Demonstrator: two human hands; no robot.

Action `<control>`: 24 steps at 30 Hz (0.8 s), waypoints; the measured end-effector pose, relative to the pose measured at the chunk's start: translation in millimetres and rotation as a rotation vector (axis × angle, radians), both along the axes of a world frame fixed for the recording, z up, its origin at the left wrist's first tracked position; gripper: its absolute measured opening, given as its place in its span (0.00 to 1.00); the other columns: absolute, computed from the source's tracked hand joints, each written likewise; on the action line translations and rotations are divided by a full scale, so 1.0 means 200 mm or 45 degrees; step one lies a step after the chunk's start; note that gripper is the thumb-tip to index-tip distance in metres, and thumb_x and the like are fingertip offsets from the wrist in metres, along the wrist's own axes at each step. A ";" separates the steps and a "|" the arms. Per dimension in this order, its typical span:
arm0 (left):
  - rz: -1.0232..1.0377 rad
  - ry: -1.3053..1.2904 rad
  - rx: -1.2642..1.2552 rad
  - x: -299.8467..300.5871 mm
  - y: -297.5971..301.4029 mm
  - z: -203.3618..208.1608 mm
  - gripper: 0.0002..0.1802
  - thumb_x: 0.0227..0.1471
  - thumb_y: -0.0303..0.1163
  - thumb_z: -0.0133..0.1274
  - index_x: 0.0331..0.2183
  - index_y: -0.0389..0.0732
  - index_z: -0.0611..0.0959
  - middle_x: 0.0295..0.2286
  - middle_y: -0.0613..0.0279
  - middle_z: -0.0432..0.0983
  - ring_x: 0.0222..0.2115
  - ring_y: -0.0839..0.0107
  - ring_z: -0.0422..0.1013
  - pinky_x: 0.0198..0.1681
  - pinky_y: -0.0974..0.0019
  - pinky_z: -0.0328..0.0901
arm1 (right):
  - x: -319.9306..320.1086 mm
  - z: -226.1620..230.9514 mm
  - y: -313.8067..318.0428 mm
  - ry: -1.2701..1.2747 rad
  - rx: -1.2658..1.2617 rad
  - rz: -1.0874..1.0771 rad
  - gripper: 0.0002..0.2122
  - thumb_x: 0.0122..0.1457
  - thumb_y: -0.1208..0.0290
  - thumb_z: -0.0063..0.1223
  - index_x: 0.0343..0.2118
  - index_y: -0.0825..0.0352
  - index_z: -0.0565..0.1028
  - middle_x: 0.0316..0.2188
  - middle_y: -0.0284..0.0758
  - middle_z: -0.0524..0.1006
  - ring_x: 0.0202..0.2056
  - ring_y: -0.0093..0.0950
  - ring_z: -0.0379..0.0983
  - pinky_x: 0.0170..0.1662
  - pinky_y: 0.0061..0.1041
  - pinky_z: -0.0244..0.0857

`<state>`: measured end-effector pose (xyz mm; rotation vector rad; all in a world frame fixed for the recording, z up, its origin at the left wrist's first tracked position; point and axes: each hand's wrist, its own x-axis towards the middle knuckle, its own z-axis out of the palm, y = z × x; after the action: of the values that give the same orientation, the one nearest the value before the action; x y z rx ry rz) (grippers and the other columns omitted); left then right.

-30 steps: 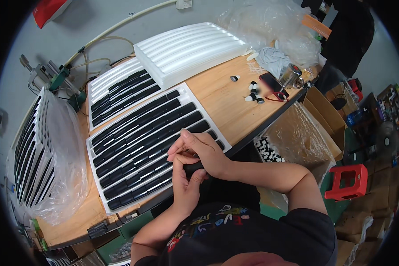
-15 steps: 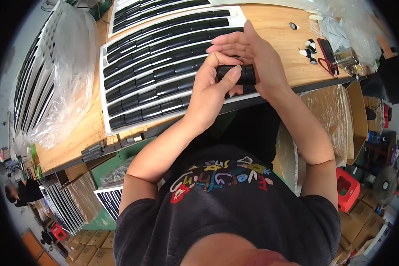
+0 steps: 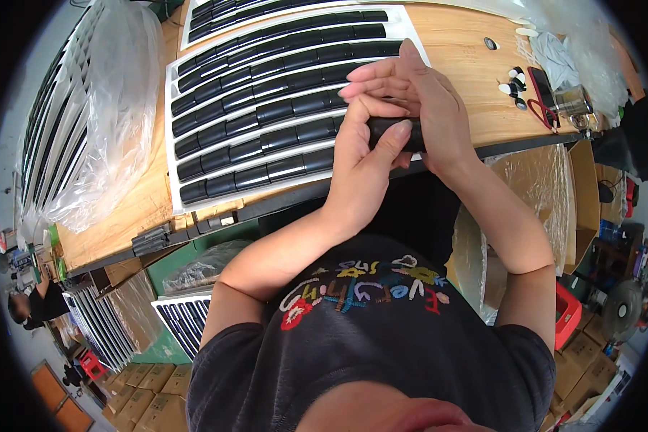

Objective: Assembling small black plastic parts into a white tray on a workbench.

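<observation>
My left hand (image 3: 360, 169) is wrapped round a short black cylinder (image 3: 413, 135), its thumb lying along the side. My right hand (image 3: 445, 119) is held flat against the right end of the cylinder, fingers stretched out and reaching over the left hand's fingers. The right palm hides that end of the cylinder. Just beyond and to the left of both hands lies a white tray (image 3: 173, 169) with long rows of glossy black cylinders (image 3: 284, 169) of similar look.
A second such tray (image 3: 185, 36) lies farther back. Clear plastic sheeting (image 3: 126, 93) covers racks at left. On the wooden table (image 3: 457, 54) at right are small black-and-white parts (image 3: 513, 88), a phone (image 3: 541, 85) and a glass mug (image 3: 572, 101). An open carton (image 3: 587, 194) stands below the right edge.
Both hands have shifted slightly right and toward me with the cylinder. The right palm now covers more of the cylinder's end. The view has shifted a little too.
</observation>
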<state>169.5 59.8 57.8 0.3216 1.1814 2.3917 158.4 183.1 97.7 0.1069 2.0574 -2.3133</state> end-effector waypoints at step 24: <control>0.154 0.591 -0.235 -0.11 -0.10 -0.04 0.08 0.60 0.27 0.49 0.41 0.38 0.69 0.33 0.64 0.66 0.27 0.81 0.65 0.29 0.78 0.64 | 0.23 0.05 0.07 -0.033 0.338 -0.142 0.10 0.59 0.74 0.57 0.42 0.72 0.75 0.33 0.31 0.78 0.30 0.15 0.71 0.35 0.14 0.66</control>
<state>147.1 39.2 48.8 0.7954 1.6535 2.3544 204.0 197.7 107.5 0.2649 2.3916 -2.0682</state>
